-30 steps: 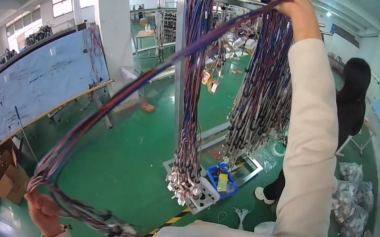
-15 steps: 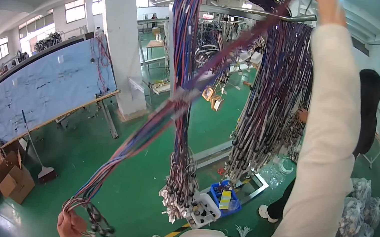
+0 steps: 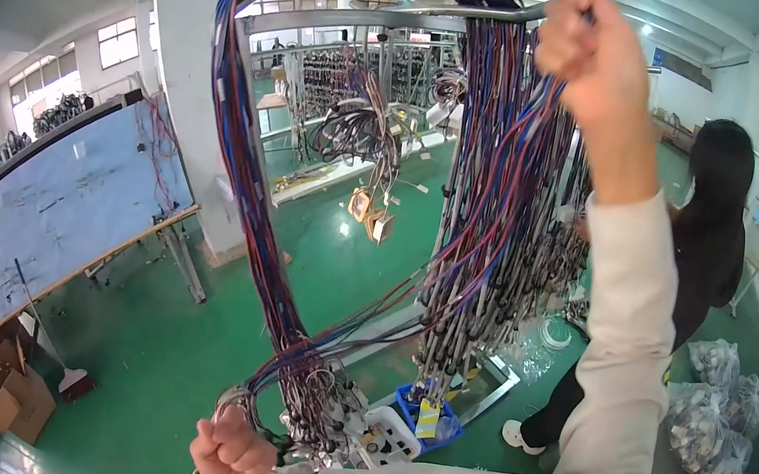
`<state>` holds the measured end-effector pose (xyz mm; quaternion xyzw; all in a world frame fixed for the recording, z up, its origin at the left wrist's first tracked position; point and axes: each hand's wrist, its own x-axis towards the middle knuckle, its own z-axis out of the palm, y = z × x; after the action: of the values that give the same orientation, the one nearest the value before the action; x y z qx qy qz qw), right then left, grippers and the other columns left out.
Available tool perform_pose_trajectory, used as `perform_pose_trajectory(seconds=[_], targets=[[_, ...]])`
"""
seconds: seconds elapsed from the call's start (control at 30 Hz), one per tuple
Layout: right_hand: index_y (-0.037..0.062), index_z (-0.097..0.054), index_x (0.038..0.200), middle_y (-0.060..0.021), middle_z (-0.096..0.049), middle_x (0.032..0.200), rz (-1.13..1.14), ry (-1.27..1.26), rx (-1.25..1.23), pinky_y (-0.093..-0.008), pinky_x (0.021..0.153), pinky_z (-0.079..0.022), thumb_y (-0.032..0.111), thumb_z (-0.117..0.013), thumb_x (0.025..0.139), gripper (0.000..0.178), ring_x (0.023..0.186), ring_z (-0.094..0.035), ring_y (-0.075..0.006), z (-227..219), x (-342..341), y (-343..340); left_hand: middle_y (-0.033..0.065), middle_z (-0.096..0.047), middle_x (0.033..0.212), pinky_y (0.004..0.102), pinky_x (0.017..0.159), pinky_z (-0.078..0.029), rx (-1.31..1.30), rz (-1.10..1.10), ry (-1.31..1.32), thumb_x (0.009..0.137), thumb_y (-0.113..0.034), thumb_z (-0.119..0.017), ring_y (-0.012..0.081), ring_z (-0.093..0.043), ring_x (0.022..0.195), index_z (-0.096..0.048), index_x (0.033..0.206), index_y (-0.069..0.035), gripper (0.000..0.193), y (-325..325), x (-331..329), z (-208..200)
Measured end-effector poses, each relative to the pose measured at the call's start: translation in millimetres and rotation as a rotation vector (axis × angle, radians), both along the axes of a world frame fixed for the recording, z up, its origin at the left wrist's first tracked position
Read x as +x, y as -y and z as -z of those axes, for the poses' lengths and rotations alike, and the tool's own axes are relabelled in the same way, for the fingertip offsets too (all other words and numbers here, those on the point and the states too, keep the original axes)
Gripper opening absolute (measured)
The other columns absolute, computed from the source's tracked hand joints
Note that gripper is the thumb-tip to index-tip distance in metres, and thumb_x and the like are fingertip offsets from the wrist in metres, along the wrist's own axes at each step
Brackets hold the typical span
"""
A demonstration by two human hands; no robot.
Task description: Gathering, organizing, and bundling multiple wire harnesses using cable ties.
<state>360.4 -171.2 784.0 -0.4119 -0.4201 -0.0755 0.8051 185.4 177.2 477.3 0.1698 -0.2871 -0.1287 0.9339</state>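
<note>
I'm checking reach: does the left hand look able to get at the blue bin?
Probably not: the left hand is closed on wires, and the hanging bundle and white tray seem to lie between it and the blue bin.

I see the left hand [image 3: 232, 453] gripping wires [image 3: 288, 355] below the rack's [image 3: 356, 22] left edge, the right hand [image 3: 589, 56] by its upper right corner.

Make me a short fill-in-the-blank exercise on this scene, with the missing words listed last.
Gripping wires, the left hand is held ____ than the raised right hand.
The painted floor is coloured ____.
The co-worker stands in the picture's ____-hand half.

Missing words: lower; green; right.
</note>
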Motion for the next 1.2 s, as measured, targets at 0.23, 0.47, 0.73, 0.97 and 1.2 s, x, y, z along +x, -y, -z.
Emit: perform_pose_trajectory(seconds=[0.23, 0.47, 0.73, 0.97, 1.2], targets=[[0.015, -0.036, 0.067, 0.0045, -0.03, 0.049, 0.242, -0.034, 0.099, -0.0208, 0.036, -0.018, 0.039, -0.047, 0.093, 0.037, 0.039, -0.023, -0.0048, 45, 2, -39, 0.0112, -0.064, 0.102, 0.0192, 0.04, -0.022, 0.698, -0.522, 0.139, 0.097, -0.031, -0.04, 0.0027, -0.028, 0.041, -0.051, 0.121, -0.004, 0.038, 115, 82, -133], [0.0102, -0.045, 0.067, -0.0043, -0.054, 0.062, 0.381, 0.299, -0.035, -0.0244, 0.054, -0.04, 0.038, -0.046, 0.094, 0.038, 0.053, -0.049, -0.0114, 27, 19, -21, 0.0137, -0.057, 0.12, 0.0167, 0.039, -0.02, 0.834, -0.941, 0.401, 0.097, -0.028, -0.042, -0.0011, -0.025, 0.042, -0.051, 0.122, -0.001, 0.038, 169, 123, -207], [-0.006, -0.054, 0.072, -0.0263, -0.059, 0.075, 0.796, 0.484, -0.317, -0.0477, 0.067, -0.045, 0.042, -0.042, 0.091, 0.054, 0.077, -0.058, -0.0448, 16, 23, -25, -0.0038, -0.038, 0.054, 0.0217, 0.04, -0.02, 0.881, -0.898, 0.606, 0.097, -0.019, -0.041, 0.0046, -0.029, 0.043, -0.047, 0.071, -0.007, 0.029, 232, 163, -243], [-0.0005, -0.057, 0.102, -0.0077, -0.061, 0.089, 0.906, 1.074, -0.339, -0.0312, 0.071, -0.043, 0.036, -0.072, 0.075, 0.048, 0.08, -0.054, -0.0191, -12, -3, 78, -0.0064, -0.041, 0.058, 0.0176, 0.038, -0.016, 0.955, -0.996, 0.585, 0.096, -0.034, -0.044, -0.0004, -0.026, 0.043, -0.054, 0.082, -0.008, 0.031, 211, 118, -272], [0.014, -0.048, 0.126, -0.0152, -0.064, 0.091, 1.03, 1.24, -0.752, -0.0362, 0.079, -0.047, 0.024, -0.078, 0.062, 0.071, 0.085, -0.061, -0.0258, -73, 76, 36, -0.0053, -0.044, 0.061, 0.0156, 0.044, -0.021, 1.232, -1.111, 0.824, 0.096, -0.031, -0.045, -0.0001, -0.031, 0.049, -0.053, 0.079, -0.006, 0.031, 211, 101, -296]])
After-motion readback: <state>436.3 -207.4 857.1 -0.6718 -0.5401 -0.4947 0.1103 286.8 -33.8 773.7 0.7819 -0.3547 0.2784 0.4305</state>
